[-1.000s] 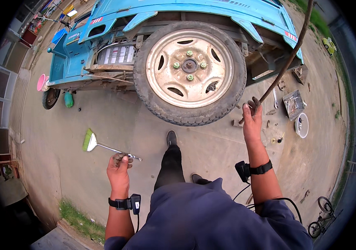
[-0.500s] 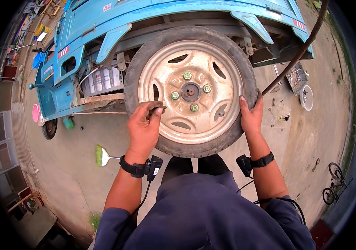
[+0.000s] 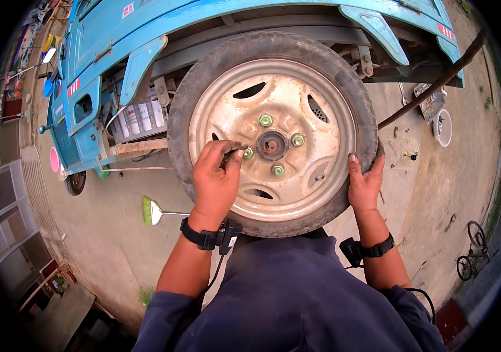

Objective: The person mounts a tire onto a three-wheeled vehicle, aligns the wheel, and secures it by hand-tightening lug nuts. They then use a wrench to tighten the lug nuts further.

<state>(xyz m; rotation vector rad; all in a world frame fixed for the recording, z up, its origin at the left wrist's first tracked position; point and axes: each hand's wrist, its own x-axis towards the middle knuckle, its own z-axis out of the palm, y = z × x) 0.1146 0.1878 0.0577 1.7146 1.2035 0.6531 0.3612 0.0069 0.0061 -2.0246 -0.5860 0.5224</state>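
A wheel (image 3: 297,193) with a worn black tyre (image 3: 215,70) and a dusty, beige steel rim stands upright before me, against the side of a blue cargo vehicle (image 3: 180,29). Around its dark hub centre (image 3: 272,145) sit several green lug nuts (image 3: 298,140). My left hand (image 3: 218,173) has thumb and forefinger pinched on the left lug nut (image 3: 248,153), partly covering it. On the tyre's right side my right hand (image 3: 366,182) is closed, thumb on the sidewall and fingers round the tread. Black straps with small boxes circle both wrists.
A brown rod (image 3: 438,79) slants up from behind the tyre's right side. Farther right are a white bucket (image 3: 442,128), a tray of metal pieces (image 3: 429,104) and a bicycle (image 3: 473,249). A green-bristled broom (image 3: 150,211) lies at left.
My left hand has moved from the rim's left part onto the left lug nut. My right hand stays on the tyre. The view has shifted and the wheel appears larger.
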